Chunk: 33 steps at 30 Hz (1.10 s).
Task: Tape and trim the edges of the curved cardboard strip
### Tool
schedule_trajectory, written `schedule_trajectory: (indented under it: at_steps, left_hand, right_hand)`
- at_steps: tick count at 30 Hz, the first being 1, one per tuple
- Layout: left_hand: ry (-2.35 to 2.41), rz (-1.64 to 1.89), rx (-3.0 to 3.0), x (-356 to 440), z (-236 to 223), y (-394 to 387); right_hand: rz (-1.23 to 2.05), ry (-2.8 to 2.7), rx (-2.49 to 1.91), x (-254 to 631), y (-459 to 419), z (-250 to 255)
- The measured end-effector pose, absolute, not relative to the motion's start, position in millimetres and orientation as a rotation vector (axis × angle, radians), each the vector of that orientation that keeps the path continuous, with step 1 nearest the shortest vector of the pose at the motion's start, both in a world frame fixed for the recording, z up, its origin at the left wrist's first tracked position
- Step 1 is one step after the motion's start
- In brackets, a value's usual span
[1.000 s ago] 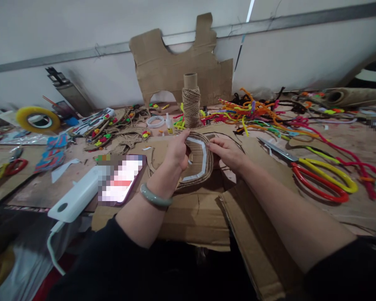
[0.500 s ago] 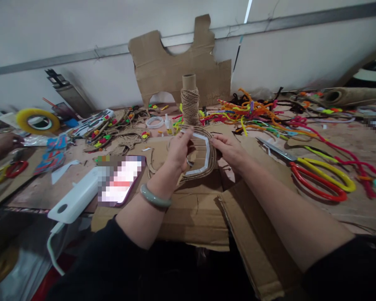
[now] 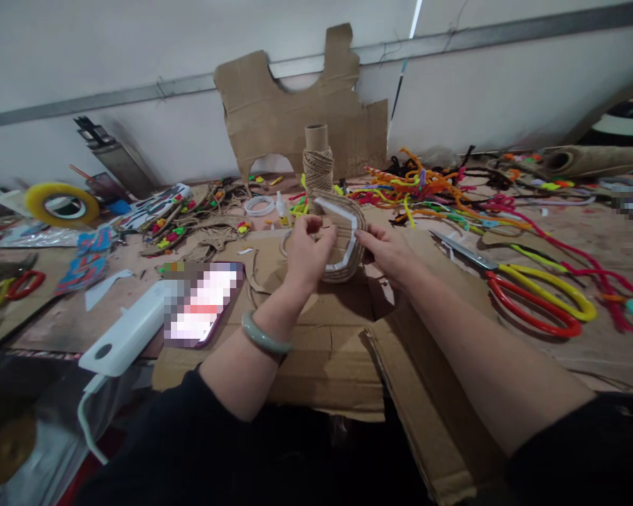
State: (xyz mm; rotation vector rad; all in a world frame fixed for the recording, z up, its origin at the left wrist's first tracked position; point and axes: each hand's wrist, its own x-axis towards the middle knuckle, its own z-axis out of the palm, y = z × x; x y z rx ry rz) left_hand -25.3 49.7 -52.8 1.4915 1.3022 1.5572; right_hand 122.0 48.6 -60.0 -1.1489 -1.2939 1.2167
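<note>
Both my hands hold a flat cardboard piece wound with jute twine [image 3: 347, 239], tilted up off the table, with a white tape strip along its inner edge. My left hand [image 3: 307, 256], with a green bangle at the wrist, pinches its left side. My right hand [image 3: 387, 254] grips its right edge with closed fingers. A strand of twine runs from the piece toward the left. The twine spool [image 3: 317, 167] stands upright just behind the piece.
Flat cardboard sheets [image 3: 327, 344] lie under my hands. A phone [image 3: 203, 302] and a white device [image 3: 126, 337] lie at left. Red and yellow scissors [image 3: 532, 295] lie at right, among coloured pipe cleaners [image 3: 432, 190]. Yellow tape roll [image 3: 63, 204] at far left.
I have lifted the twine-wound piece from lying on the cardboard to standing tilted. Another person's hand seen at the far left half a second ago is mostly gone.
</note>
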Motion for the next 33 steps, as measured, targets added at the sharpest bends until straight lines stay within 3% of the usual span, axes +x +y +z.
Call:
schedule_trajectory:
  at_steps: [2, 7, 18, 33]
  left_hand:
    - [1.369, 1.633, 1.805, -25.8, -50.8, 45.1]
    - [1.436, 1.387, 2.225, -24.2, -51.4, 39.3]
    - [1.633, 1.277, 2.323, -24.3, -50.2, 39.3]
    - [1.692, 1.227, 2.361, -24.8, -48.0, 38.5]
  right_hand:
    - [1.196, -1.228, -1.153, 122.8, 51.1, -63.3]
    - [1.272, -1.227, -1.063, 123.6, 51.8, -67.7]
    - [1.367, -1.373, -1.0, 123.1, 46.0, -60.9]
    - [1.146, -1.571, -0.972, 119.7, 54.6, -75.8]
